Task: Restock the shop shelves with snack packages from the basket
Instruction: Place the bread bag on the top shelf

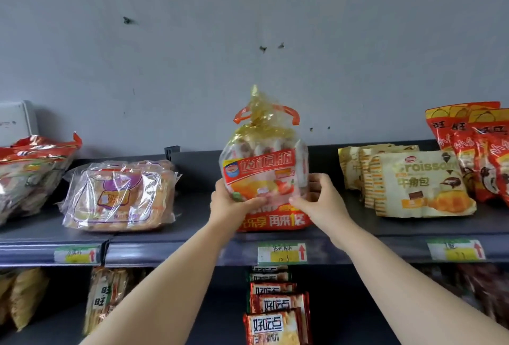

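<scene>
Crinkly clear plastic is what's making this one tricky, imo. Both hands are gripping the tall snack bag (264, 168) low down, left hand (234, 201) and right hand (321, 198) with fingers (300, 203) curled around its sides. It seems to be standing upright on the top shelf (192, 234), close to the front lip, right above a price tag (282, 253). The base is looking soft and squashy under that gathered gold neck, so I'm guessing it's tipping forward off the edge if the hands are letting go before it's sitting further back. Bumping neighbours is worrying me less: the croissant packs (421, 185) and the clear-wrapped pack (121, 196) are lying well apart from it. Basket isn't showing anywhere.
</scene>
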A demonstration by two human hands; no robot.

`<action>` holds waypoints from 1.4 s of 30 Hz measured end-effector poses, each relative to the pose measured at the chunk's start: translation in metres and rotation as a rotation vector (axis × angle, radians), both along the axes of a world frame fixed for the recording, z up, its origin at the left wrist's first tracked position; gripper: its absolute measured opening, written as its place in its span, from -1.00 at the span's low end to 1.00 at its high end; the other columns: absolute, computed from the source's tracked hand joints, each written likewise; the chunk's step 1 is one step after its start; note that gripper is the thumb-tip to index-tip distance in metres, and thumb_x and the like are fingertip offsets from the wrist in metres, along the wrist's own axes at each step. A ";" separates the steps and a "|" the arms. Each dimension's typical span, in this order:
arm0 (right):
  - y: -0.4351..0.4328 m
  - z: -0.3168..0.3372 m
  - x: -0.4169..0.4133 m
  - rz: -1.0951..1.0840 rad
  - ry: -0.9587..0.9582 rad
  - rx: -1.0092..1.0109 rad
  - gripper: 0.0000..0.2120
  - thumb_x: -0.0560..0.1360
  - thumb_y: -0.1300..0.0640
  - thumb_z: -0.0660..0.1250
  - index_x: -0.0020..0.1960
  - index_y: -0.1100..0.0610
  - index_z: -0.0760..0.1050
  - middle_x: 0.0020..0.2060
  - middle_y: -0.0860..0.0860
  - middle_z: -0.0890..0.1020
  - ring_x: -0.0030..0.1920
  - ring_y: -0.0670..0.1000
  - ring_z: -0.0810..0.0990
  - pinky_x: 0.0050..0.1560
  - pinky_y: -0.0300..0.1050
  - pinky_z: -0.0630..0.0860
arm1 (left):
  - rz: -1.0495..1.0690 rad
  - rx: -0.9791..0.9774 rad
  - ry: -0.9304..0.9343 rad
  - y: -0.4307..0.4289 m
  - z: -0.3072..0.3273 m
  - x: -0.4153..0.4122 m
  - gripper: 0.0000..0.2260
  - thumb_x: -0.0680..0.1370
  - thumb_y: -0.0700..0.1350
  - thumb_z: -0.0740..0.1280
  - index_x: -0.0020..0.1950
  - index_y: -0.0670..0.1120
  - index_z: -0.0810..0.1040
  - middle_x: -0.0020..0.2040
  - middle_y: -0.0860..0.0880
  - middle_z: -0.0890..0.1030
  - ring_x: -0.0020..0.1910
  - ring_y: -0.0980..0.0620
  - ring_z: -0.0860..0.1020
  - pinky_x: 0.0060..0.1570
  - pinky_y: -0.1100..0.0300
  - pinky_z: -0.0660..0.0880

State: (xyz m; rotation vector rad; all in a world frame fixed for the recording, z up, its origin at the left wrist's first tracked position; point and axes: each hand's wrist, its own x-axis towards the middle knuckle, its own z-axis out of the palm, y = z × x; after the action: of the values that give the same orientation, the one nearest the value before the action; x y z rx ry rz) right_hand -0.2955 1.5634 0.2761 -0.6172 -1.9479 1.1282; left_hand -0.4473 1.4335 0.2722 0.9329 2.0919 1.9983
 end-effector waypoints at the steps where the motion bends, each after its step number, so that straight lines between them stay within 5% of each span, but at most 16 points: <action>1: 0.001 0.001 -0.006 0.037 -0.015 -0.005 -0.39 0.40 0.06 0.53 0.34 -0.03 0.31 0.23 -0.05 0.51 0.21 0.01 0.53 0.16 0.05 0.56 | -0.016 0.014 -0.017 -0.004 -0.001 -0.011 -0.22 0.12 0.04 0.69 0.22 0.07 0.36 0.11 0.00 0.60 0.05 0.02 0.63 0.05 -0.04 0.62; 7: 0.029 0.003 -0.033 0.255 -0.046 -0.242 0.08 0.37 0.11 0.55 0.57 -0.04 -0.17 0.41 0.03 0.34 0.32 0.03 0.41 0.26 -0.01 0.40 | -0.321 0.024 -0.158 0.006 0.008 -0.046 -0.24 0.22 -0.08 0.67 0.33 -0.07 0.38 0.12 -0.15 0.67 0.06 -0.17 0.67 0.10 -0.18 0.58; 11: 0.041 -0.003 -0.042 0.363 -0.011 -0.291 -0.29 0.44 0.20 0.47 0.34 -0.15 0.10 0.08 -0.10 0.53 0.04 -0.12 0.53 -0.11 -0.25 0.44 | -0.387 0.032 -0.141 0.015 0.013 -0.053 -0.08 0.08 0.08 0.71 0.35 -0.15 0.44 0.15 -0.22 0.65 0.11 -0.23 0.64 0.18 -0.21 0.53; 14: 0.050 -0.002 -0.041 0.329 0.027 -0.305 -0.51 0.50 0.11 0.39 0.34 -0.09 0.26 0.07 -0.03 0.60 0.04 -0.01 0.61 -0.02 -0.12 0.55 | -0.398 0.029 -0.126 0.027 0.014 -0.038 -0.24 0.15 0.03 0.67 0.28 -0.12 0.51 0.11 -0.18 0.68 0.08 -0.18 0.66 0.10 -0.10 0.58; 16: 0.058 0.000 -0.040 0.295 0.037 -0.298 -0.51 0.54 0.05 0.33 0.42 -0.07 0.26 0.09 0.00 0.60 0.05 0.04 0.63 0.07 0.01 0.57 | -0.370 0.030 -0.128 0.041 0.015 -0.025 -0.34 0.24 -0.05 0.64 0.28 -0.10 0.49 0.09 -0.15 0.69 0.05 -0.14 0.68 0.05 -0.07 0.61; 19: 0.064 0.001 -0.037 0.271 0.047 -0.251 -0.46 0.58 0.02 0.28 0.48 -0.06 0.13 0.10 -0.03 0.56 0.05 0.00 0.61 -0.02 -0.06 0.56 | -0.309 0.068 -0.153 0.054 0.012 -0.018 -0.35 0.24 -0.05 0.63 0.26 -0.09 0.49 0.06 -0.12 0.70 0.01 -0.11 0.69 -0.04 -0.02 0.63; 24: 0.069 -0.009 -0.045 0.227 0.070 -0.139 -0.37 0.57 -0.10 0.30 0.51 -0.19 0.04 0.22 -0.07 0.52 0.11 -0.02 0.60 0.15 0.11 0.57 | -0.268 0.087 -0.156 0.060 0.002 -0.023 -0.46 0.26 0.00 0.59 0.18 -0.10 0.57 0.03 -0.13 0.71 0.00 -0.13 0.69 0.10 -0.13 0.59; 29: 0.071 -0.012 -0.050 0.131 0.065 -0.073 -0.40 0.59 -0.07 0.25 0.52 -0.14 0.02 0.20 -0.05 0.52 0.01 -0.05 0.59 -0.02 -0.03 0.58 | -0.197 0.110 -0.150 0.070 -0.009 -0.027 -0.32 0.24 0.08 0.61 0.26 -0.07 0.45 0.04 -0.09 0.70 -0.04 -0.05 0.71 -0.06 0.01 0.65; 33: 0.071 -0.013 -0.049 -0.028 -0.092 0.014 -0.26 0.57 -0.23 0.18 0.55 -0.16 -0.21 0.34 0.03 0.46 0.14 0.09 0.59 0.13 0.15 0.57 | -0.127 0.020 -0.098 0.074 -0.010 -0.026 -0.09 0.13 0.29 0.62 0.34 -0.07 0.39 0.11 -0.06 0.68 -0.02 0.00 0.70 -0.02 0.02 0.65; 37: 0.065 -0.008 -0.039 -0.143 -0.126 0.165 -0.18 0.57 -0.20 0.21 0.57 -0.07 -0.27 0.53 0.07 0.22 0.44 0.14 0.36 0.28 0.24 0.47 | -0.032 -0.039 -0.113 0.067 -0.003 -0.015 -0.18 0.26 0.15 0.62 0.33 -0.05 0.26 0.13 -0.01 0.61 0.03 0.04 0.65 0.05 0.02 0.62; 40: 0.049 -0.006 -0.028 -0.234 -0.196 0.381 -0.17 0.58 -0.16 0.22 0.58 0.00 -0.28 0.59 0.12 -0.04 0.57 0.15 0.05 0.42 0.24 0.31 | 0.000 -0.088 -0.057 0.054 0.006 -0.005 0.03 0.37 0.08 0.56 0.58 -0.10 -0.07 0.35 -0.02 0.48 0.24 -0.01 0.54 0.23 0.04 0.50; 42: 0.033 -0.007 -0.020 -0.286 -0.225 0.507 -0.17 0.59 -0.12 0.23 0.58 0.01 -0.30 0.58 0.16 -0.15 0.58 0.17 -0.06 0.46 0.24 0.23 | 0.057 -0.120 -0.013 0.044 0.009 0.003 -0.01 0.47 0.07 0.49 0.60 -0.11 -0.17 0.49 -0.07 0.32 0.40 -0.06 0.41 0.27 0.04 0.41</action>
State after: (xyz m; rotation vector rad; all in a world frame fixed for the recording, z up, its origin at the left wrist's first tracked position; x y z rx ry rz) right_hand -0.3152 1.5968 0.2689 -0.7308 -2.1393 0.3756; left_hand -0.4445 1.4779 0.2815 0.8472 2.2278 1.8737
